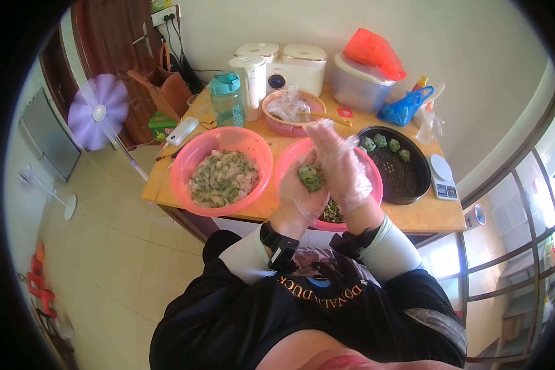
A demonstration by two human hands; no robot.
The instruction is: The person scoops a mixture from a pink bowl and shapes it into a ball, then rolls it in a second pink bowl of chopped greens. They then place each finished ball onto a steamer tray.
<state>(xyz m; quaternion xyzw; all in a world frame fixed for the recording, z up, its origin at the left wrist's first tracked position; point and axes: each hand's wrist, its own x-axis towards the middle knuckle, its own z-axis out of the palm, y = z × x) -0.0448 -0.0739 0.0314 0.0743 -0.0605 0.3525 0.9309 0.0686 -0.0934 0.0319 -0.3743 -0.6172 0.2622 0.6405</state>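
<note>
The left forearm (253, 256) and right forearm (394, 246) reach forward from the body, angling inward until the hands come close together. The left hand (306, 200) is cupped, palm turned upward, its wrist low. The right hand (346, 171) rises upright beside it, fingers extended and leaning toward the left.
</note>
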